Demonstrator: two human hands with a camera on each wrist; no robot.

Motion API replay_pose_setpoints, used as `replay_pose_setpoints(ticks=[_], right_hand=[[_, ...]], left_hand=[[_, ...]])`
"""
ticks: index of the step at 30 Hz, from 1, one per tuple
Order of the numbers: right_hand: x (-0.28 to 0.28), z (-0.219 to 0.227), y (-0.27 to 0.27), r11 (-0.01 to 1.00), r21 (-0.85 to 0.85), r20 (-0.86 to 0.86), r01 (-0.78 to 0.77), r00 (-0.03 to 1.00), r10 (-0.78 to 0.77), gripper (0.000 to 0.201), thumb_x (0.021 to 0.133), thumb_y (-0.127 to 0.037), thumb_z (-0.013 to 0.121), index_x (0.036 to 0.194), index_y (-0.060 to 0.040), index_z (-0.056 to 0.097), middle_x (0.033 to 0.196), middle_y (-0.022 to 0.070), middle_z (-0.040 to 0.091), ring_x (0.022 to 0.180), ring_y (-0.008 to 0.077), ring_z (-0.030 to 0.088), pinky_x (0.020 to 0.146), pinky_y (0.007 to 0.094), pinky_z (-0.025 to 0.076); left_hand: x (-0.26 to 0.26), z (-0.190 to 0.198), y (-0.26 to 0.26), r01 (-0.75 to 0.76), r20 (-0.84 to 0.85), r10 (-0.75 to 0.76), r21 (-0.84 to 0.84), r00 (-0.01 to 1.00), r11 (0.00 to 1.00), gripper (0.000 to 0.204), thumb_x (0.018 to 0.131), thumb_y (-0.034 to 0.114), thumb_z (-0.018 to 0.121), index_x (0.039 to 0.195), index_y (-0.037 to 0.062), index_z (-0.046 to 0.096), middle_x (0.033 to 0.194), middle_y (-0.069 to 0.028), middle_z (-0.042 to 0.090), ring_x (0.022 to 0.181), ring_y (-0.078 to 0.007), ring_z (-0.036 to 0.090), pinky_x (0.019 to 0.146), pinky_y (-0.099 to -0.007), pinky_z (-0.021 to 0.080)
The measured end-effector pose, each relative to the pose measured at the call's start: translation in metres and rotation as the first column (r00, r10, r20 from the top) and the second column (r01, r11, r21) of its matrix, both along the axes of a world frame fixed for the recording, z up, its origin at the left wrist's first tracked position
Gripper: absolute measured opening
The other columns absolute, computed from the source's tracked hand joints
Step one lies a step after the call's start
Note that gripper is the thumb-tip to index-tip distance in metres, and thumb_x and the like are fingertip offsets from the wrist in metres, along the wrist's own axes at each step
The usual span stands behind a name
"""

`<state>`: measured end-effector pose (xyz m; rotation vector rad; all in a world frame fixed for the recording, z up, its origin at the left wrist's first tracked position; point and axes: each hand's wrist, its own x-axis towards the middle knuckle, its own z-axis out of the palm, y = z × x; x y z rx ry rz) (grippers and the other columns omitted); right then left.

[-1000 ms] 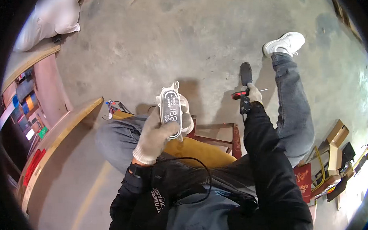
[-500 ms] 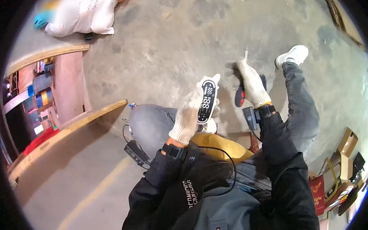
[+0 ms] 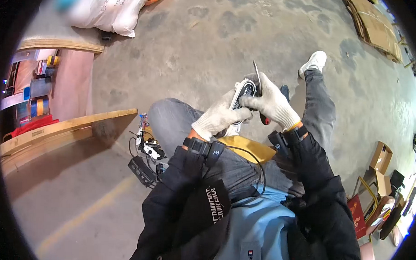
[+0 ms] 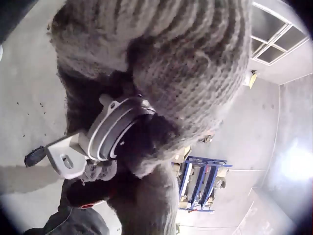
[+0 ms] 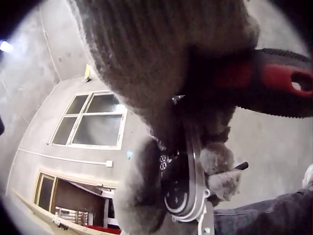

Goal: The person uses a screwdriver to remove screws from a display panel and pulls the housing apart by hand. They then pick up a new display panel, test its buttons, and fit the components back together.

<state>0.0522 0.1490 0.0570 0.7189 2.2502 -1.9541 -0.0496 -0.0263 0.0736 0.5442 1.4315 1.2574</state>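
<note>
Between both gloved hands is an oval display unit with a white rim and dark face. My left hand grips its lower left side, the thumb along the edge. The right hand holds a screwdriver with a red-and-black handle, its metal shaft pointing up and away, while its thumb and fingers also touch the unit's right side. A slotted metal tab sticks out from the unit in the left wrist view. The display face is partly covered by the fingers.
Wooden board edges stand at left, with cables and a black box beside the left knee. A yellow surface lies between the legs. White sacks are at upper left, flattened cardboard at upper right.
My right hand has come from the right, with the screwdriver, to the display unit. The left hand still grips the unit, now tilted. The display no longer shows bright digits.
</note>
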Motion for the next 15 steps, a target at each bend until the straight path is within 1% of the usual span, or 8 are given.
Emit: replay_pose_setpoints(ticks=[1,5,7,8,10,11,13,15], right_hand=[[0.002,0.002,-0.002,0.999,0.042,-0.049,0.014,0.999,-0.012,0.058,0.08,-0.025,0.085,0.125,0.0005,0.06,0.106,0.0138,0.072,0.096,0.0205,0.07,0.087,0.036,0.057],[0.005,-0.004,-0.008,0.999,0.04,0.027,0.013,1.0,-0.014,0.057,0.082,-0.028,0.084,0.123,0.0018,0.06,0.104,0.0138,0.072,0.092,0.0212,0.069,0.084,0.0353,0.057],[0.007,-0.009,-0.01,0.998,0.051,0.06,0.047,0.997,-0.05,0.05,0.086,-0.034,0.081,0.118,0.001,0.062,0.097,0.0118,0.071,0.083,0.0183,0.069,0.076,0.0335,0.056],[0.007,-0.01,-0.011,0.998,0.05,0.058,0.046,0.997,-0.049,0.05,0.086,-0.034,0.081,0.118,0.001,0.062,0.097,0.0118,0.071,0.083,0.0183,0.069,0.076,0.0335,0.056],[0.005,-0.011,-0.014,0.995,-0.032,0.091,0.099,0.991,-0.096,0.042,0.093,-0.037,0.074,0.112,-0.0002,0.065,0.089,0.0082,0.07,0.074,0.0137,0.066,0.067,0.0311,0.054],[0.006,-0.015,-0.016,0.994,-0.032,0.089,0.102,0.991,-0.099,0.042,0.093,-0.037,0.074,0.112,-0.0002,0.065,0.089,0.0082,0.07,0.074,0.0137,0.066,0.067,0.0311,0.054],[0.006,-0.026,-0.019,0.969,-0.152,0.008,0.195,0.98,-0.197,0.037,0.097,-0.037,0.069,0.109,-0.0014,0.067,0.084,0.0049,0.067,0.069,0.0104,0.062,0.062,0.0293,0.052],[0.007,-0.033,-0.017,0.963,-0.161,0.017,0.214,0.977,-0.214,0.036,0.099,-0.036,0.068,0.109,-0.0018,0.067,0.084,0.0043,0.067,0.069,0.0105,0.062,0.062,0.0288,0.052]], left_hand=[[0.002,-0.004,-0.001,-0.025,0.06,0.025,0.0,0.998,1.0,0.048,0.087,0.014,0.075,0.131,0.0004,0.062,0.105,-0.0032,0.069,0.101,-0.0112,0.065,0.087,-0.0283,0.054],[0.004,-0.004,-0.009,0.0,-0.041,-0.002,-0.062,0.999,0.998,0.044,0.088,0.015,0.074,0.13,0.0016,0.063,0.104,-0.0033,0.069,0.095,-0.0111,0.066,0.084,-0.0278,0.053],[0.008,0.004,-0.009,-0.007,-0.054,-0.001,-0.16,0.999,0.987,0.034,0.093,0.021,0.071,0.122,0.003,0.066,0.097,-0.0025,0.069,0.088,-0.011,0.065,0.079,-0.0276,0.053],[0.008,0.007,-0.008,-0.008,-0.056,-0.001,-0.161,0.998,0.987,0.034,0.093,0.021,0.071,0.122,0.003,0.066,0.097,-0.0025,0.069,0.088,-0.011,0.065,0.079,-0.0276,0.053],[0.008,0.01,-0.006,-0.001,-0.165,-0.045,-0.269,0.985,0.963,0.032,0.099,0.033,0.067,0.112,0.004,0.069,0.089,-0.0014,0.068,0.082,-0.0103,0.064,0.072,-0.0277,0.052],[0.011,0.004,-0.006,0.001,-0.166,-0.047,-0.269,0.985,0.963,0.032,0.099,0.033,0.067,0.112,0.004,0.069,0.089,-0.0014,0.068,0.082,-0.0103,0.064,0.072,-0.0277,0.052],[0.017,-0.007,-0.005,-0.159,-0.066,0.148,-0.218,0.987,0.963,0.041,0.102,0.046,0.063,0.105,0.0054,0.07,0.083,-0.0003,0.067,0.081,-0.0092,0.063,0.067,-0.0276,0.05],[0.017,-0.007,-0.005,-0.129,-0.054,0.121,-0.212,0.991,0.969,0.043,0.102,0.047,0.063,0.107,0.0049,0.07,0.085,-0.0012,0.067,0.082,-0.0091,0.063,0.067,-0.0274,0.051]])
